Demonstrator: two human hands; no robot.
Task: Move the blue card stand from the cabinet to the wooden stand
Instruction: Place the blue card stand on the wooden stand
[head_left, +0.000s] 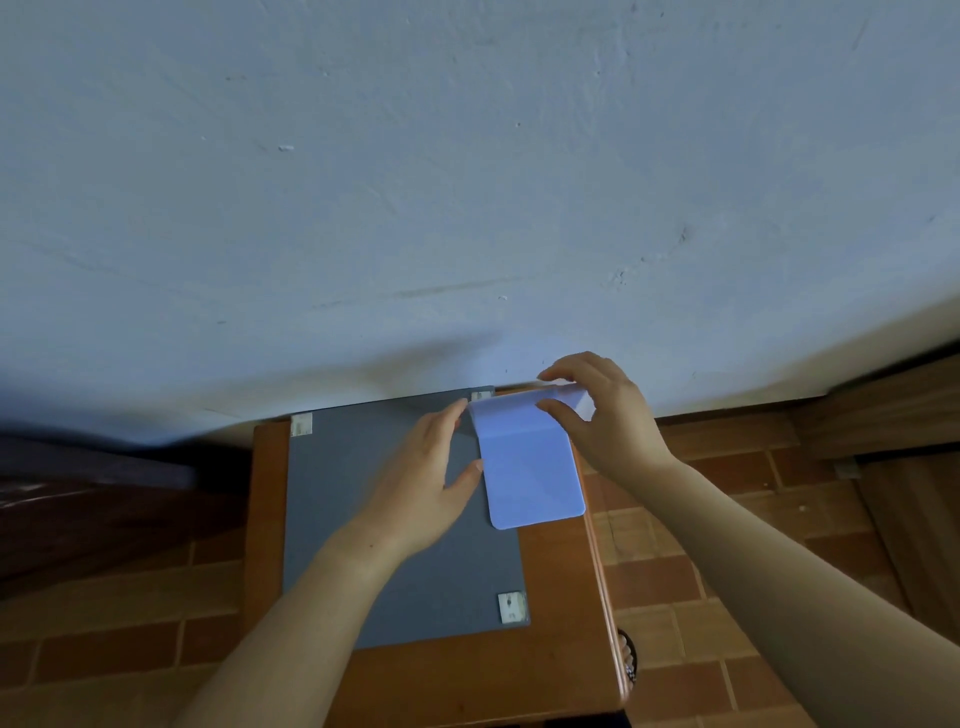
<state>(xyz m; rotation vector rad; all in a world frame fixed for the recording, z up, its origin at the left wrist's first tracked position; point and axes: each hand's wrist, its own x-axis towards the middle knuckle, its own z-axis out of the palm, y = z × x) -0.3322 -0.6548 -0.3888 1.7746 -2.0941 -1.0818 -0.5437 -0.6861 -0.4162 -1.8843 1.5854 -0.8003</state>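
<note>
Looked light, stiff, slick: pale blue folded plastic card stand (530, 462), pinched at top fold by right hand (608, 415); left hand (431, 478) spread flat, steadying its edge.

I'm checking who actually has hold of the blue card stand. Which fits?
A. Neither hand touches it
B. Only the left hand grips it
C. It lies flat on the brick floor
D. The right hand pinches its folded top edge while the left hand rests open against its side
D: the right hand pinches the folded top of the blue card stand, and the left hand lies open beside it.
</note>
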